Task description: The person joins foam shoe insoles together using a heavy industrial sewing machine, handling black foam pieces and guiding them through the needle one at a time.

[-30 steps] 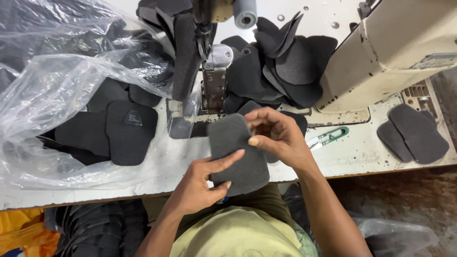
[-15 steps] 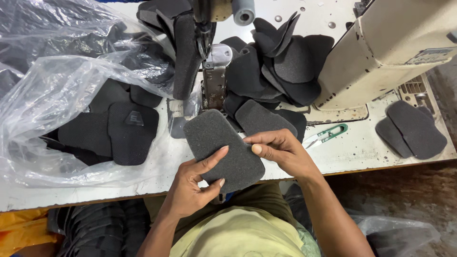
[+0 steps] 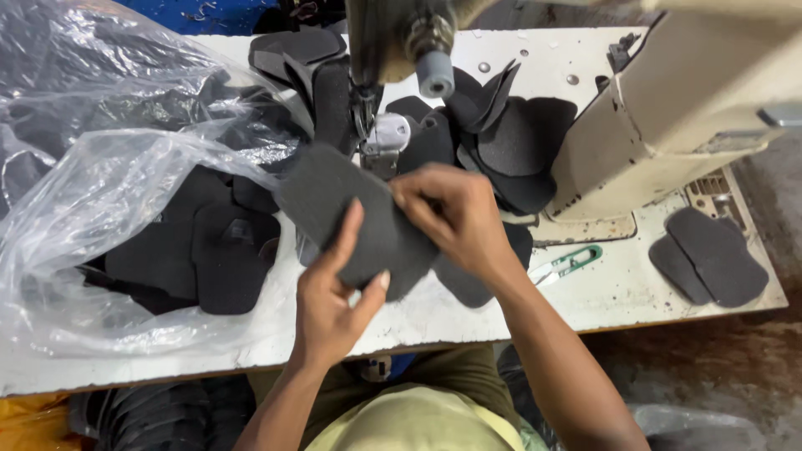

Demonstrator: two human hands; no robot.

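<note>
A dark grey, rounded fabric piece point(image 3: 351, 213) is lifted above the table's front edge, just below the sewing machine's needle post point(image 3: 380, 142). My left hand point(image 3: 334, 296) grips its lower edge, thumb on top. At its right edge, my right hand point(image 3: 455, 217) pinches the same piece. Another dark piece point(image 3: 468, 284) lies on the table under my right wrist.
A clear plastic bag point(image 3: 100, 184) with several dark fabric pieces fills the left of the white table point(image 3: 618, 292). More pieces are heaped behind the needle point(image 3: 510, 142). Two pieces point(image 3: 710, 259) lie at the right. Green-handled snips point(image 3: 568, 263) rest beside the cream machine body point(image 3: 668, 108).
Both hands have raised the grey piece off the table and turned it toward the needle post; the camera has moved closer.
</note>
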